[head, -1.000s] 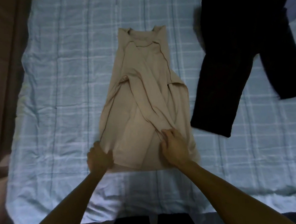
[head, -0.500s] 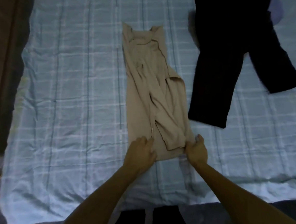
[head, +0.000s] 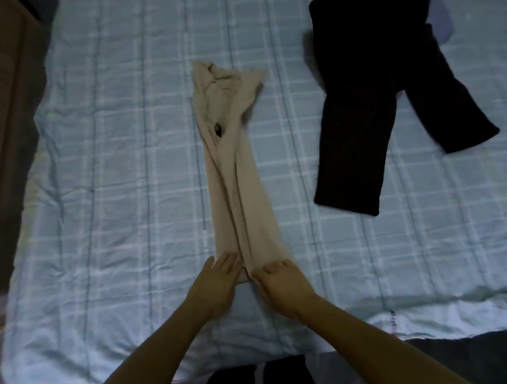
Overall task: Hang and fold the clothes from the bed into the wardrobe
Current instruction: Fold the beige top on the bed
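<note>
Top (head: 236, 175) is folded into a skinny strip mid-bed (head: 113, 169), running 12 to 6. Left hand (head: 218, 278) lies on its 6 o'clock end, fingers flat and loose. Right hand (head: 283, 284) touches the same end with fingers bent, can't tell if they're pinching cloth. Black pants (head: 359, 113) sit at 2 o'clock, well apart.

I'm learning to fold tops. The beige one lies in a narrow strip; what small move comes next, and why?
Probably lift the near hem and fold it up toward the collar. The beige top lies as a long narrow strip on the bed, and the left hand and right hand both touch its near end.
</note>
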